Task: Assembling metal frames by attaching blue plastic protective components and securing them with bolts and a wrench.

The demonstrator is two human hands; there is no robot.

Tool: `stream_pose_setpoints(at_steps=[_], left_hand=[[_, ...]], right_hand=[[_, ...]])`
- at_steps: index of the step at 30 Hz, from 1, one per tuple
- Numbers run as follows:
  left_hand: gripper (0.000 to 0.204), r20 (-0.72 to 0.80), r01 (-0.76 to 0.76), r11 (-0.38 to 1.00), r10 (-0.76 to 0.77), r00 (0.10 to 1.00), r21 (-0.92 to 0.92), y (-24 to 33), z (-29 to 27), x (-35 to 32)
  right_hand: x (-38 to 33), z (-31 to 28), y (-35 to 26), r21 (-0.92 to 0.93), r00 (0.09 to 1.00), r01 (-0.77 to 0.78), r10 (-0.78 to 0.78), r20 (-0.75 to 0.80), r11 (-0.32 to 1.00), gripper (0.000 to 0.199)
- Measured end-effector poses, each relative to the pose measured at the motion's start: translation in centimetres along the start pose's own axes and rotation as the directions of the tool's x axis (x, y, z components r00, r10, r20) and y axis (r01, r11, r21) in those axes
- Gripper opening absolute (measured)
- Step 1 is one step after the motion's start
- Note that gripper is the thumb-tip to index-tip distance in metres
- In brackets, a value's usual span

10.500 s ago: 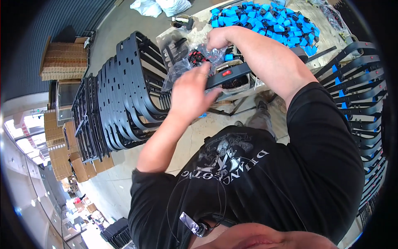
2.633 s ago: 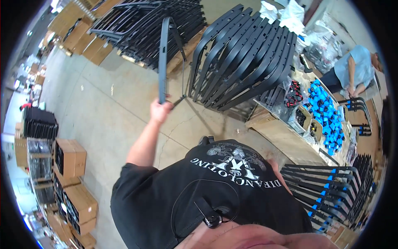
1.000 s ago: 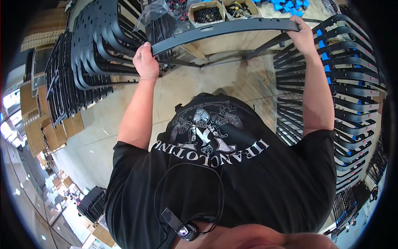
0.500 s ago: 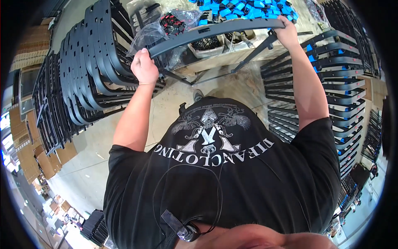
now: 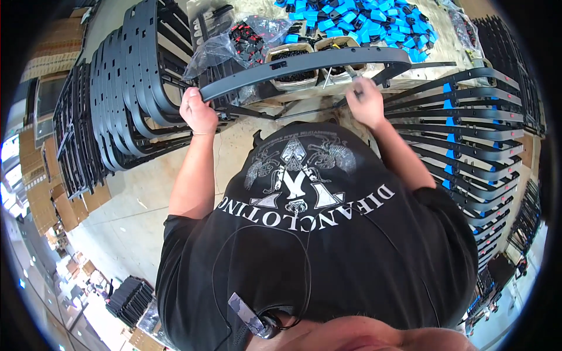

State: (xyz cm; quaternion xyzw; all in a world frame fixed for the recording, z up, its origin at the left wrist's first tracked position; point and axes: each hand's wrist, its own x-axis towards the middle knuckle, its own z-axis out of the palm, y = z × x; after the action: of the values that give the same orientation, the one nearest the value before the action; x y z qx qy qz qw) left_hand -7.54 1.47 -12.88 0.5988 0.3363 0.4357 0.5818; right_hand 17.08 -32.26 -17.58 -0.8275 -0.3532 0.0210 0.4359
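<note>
- Fingers of the left hand (image 5: 199,111) wrap the near end of the long dark frame rail (image 5: 304,63), steadying it level.
- Right hand (image 5: 364,100) pinches a thin rod beneath, fingers together.
- Rail rests across the workbench (image 5: 445,35), before blue clips (image 5: 357,17).

Stacked black frames (image 5: 134,88) at left and racked frames (image 5: 462,134) at right hem in the bare floor (image 5: 146,199) between.

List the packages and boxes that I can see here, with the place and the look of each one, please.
Clear plastic bag: on the bench, above the left hand; crumpled, holds red and black parts.
Two small open boxes: behind the long grey panel; pale, hold dark parts.
Brown cardboard boxes: on the floor, far left; stacked.
</note>
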Motion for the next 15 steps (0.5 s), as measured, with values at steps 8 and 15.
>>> stream_pose_setpoints(at_steps=[8, 15], left_hand=[[0.041, -0.358, -0.074, 0.983, 0.131, 0.925, 0.169, -0.9, 2.9, -1.2], [0.048, -0.484, 0.101, 0.967, 0.026, 0.875, 0.234, 2.4, 4.1, -3.6]], right_hand=[[13.5, 7.4, 8.9, -0.580, 0.790, 0.245, 0.187, 0.584, 0.777, 0.049], [12.6, 3.7, 5.1, -0.537, 0.769, 0.190, 0.215, 0.602, 0.822, 0.040]])
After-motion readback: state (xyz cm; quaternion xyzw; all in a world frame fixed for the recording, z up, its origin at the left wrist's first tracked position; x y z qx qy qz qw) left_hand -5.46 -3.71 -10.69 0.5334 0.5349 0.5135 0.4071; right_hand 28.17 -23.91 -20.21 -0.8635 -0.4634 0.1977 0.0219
